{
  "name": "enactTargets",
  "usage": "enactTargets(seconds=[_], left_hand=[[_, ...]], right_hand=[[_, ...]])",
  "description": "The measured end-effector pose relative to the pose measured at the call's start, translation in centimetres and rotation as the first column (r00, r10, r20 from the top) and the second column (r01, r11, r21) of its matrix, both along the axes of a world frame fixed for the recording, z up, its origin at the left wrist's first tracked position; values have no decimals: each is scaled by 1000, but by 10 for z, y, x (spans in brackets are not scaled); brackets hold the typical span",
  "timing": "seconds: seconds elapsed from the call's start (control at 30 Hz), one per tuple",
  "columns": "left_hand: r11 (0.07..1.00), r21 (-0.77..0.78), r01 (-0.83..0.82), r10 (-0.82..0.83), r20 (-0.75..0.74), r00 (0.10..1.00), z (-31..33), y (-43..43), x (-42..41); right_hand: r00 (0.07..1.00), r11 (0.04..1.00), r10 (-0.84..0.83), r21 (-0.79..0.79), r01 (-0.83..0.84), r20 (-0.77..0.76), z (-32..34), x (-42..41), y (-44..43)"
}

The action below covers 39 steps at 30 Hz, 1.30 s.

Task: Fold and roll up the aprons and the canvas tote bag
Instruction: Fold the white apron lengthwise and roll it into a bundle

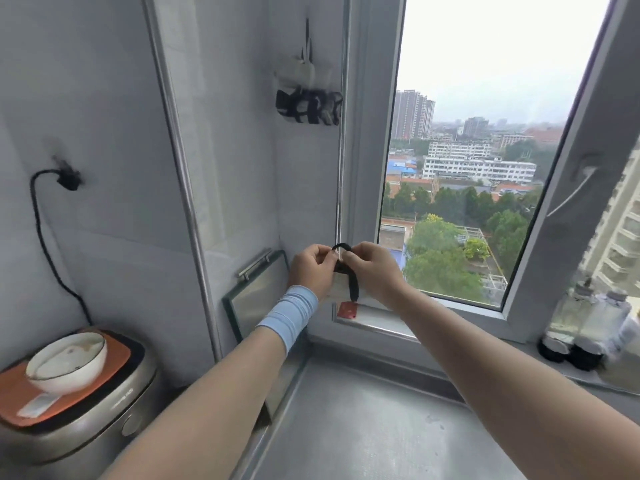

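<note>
Both hands meet in front of the window corner. My left hand (313, 270), with a light blue band on its wrist, and my right hand (372, 270) pinch a black strap (354, 284) that loops between them and hangs down. A small pale fabric bundle (335, 292) sits under the strap, mostly hidden by the hands. A red tag (347, 310) dangles below it. High on the wall hangs another rolled bundle (309, 102), white on top and dark patterned below, on a thin strap.
A rice cooker (74, 410) with a white bowl (67, 360) on its orange lid stands at the left, its black cord (41, 233) plugged into the wall. A framed glass panel (258, 292) leans in the corner. Bottles (585, 327) crowd the sill at the right. A steel counter (363, 431) lies below.
</note>
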State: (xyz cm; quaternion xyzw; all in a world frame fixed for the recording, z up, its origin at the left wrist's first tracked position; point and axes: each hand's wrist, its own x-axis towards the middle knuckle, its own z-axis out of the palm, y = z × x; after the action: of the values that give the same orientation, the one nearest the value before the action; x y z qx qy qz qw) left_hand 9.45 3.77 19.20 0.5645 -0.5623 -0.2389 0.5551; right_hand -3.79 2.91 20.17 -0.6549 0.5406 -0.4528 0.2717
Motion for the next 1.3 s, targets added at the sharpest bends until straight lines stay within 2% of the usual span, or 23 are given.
enactTargets(seconds=[0.13, 0.23, 0.3, 0.43, 0.67, 0.77, 0.97, 1.1, 1.3], left_hand=[[993, -108, -53, 56, 28, 998, 55, -35, 25], [975, -214, -52, 66, 61, 996, 100, -59, 45], [956, -292, -42, 66, 72, 995, 126, -70, 54], [912, -409, 31, 69, 228, 971, 175, -93, 71], [841, -537, 73, 71, 243, 967, 275, -138, 83], [827, -560, 51, 104, 241, 965, 312, -160, 83], [848, -531, 4, 161, 265, 951, 352, -213, 88], [868, -496, 22, 114, 241, 964, 378, -246, 95], [895, -444, 42, 97, 286, 953, 391, -283, 100]], right_hand=[[996, 994, -23, -103, 32, 87, 52, 24, -30], [977, 982, -21, -178, 60, 213, 97, 47, -55], [971, 971, -19, -226, 75, 239, 125, 57, -69], [978, 939, -27, -330, 95, 206, 175, 71, -93], [977, 847, -185, -487, 213, 106, 270, 90, -139], [954, 790, -294, -545, 281, 67, 306, 95, -158], [932, 765, -350, -546, 340, 90, 341, 104, -196], [907, 734, -405, -552, 396, 112, 362, 113, -226], [874, 740, -480, -502, 448, 72, 378, 116, -253]])
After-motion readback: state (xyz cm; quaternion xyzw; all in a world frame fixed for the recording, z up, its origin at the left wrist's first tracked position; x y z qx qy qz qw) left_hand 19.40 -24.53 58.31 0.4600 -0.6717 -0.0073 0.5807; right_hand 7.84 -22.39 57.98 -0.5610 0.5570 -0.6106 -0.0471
